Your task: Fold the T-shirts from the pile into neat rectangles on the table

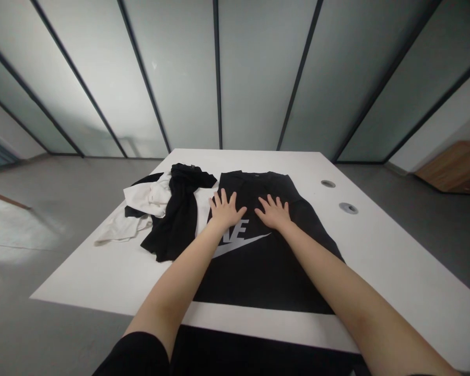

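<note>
A black T-shirt [258, 271] with a grey swoosh logo and partly hidden lettering lies flat on the white table. My left hand [227, 210] presses palm down on its upper left part, fingers spread. My right hand [273, 212] rests the same way a little to the right, just above the swoosh. Neither hand grips any cloth. Beside the shirt on the left lies a crumpled heap: a black garment [176, 224] tangled over a white garment [141, 203]. The heap's edge nearly touches the shirt, close to my left hand.
The white table [376, 250] extends to the right, with two round grey grommets [328, 184] [348, 208] set in it. Frosted glass panels [172, 68] with dark frames stand behind, above a grey floor. A wooden cabinet [452, 168] stands at far right.
</note>
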Demonstrator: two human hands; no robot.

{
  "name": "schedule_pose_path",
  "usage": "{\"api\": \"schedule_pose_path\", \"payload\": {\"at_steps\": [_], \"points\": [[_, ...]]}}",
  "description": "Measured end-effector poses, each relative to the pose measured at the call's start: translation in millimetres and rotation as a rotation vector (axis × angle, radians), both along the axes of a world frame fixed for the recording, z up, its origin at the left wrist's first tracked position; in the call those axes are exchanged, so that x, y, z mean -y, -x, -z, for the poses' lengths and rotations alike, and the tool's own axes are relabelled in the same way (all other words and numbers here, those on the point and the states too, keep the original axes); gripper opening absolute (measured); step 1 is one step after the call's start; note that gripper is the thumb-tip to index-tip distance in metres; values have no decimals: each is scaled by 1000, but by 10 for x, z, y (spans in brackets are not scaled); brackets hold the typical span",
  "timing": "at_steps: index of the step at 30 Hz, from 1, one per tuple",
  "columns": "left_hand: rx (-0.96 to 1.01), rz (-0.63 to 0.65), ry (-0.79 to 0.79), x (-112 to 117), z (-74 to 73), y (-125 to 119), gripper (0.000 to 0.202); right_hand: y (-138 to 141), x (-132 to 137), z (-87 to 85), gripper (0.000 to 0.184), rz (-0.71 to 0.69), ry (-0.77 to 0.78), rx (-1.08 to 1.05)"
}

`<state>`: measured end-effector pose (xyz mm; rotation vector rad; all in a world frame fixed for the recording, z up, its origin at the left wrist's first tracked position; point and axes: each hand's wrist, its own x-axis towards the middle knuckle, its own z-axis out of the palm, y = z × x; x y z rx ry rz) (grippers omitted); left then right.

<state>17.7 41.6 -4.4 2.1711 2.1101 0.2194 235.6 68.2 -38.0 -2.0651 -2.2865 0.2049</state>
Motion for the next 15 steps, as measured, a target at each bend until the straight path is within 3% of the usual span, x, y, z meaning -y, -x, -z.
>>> {"api": "schedule_pose_path", "payload": {"at_steps": [4, 9, 11, 15], "points": [[-11, 25, 111, 8, 247, -3, 88, 1, -95, -2, 77, -13, -9, -3], [-10, 37, 68, -15, 258, 107, 84, -41, -114, -17, 74, -74, -37, -72], [-11, 32, 60, -5, 247, 103, 83, -103, -102, -10, 65, -120, -98, -206], [-12, 36, 70, -5, 253, 90, 83, -372, -87, 35, 59, -114, -256, -692]]}}
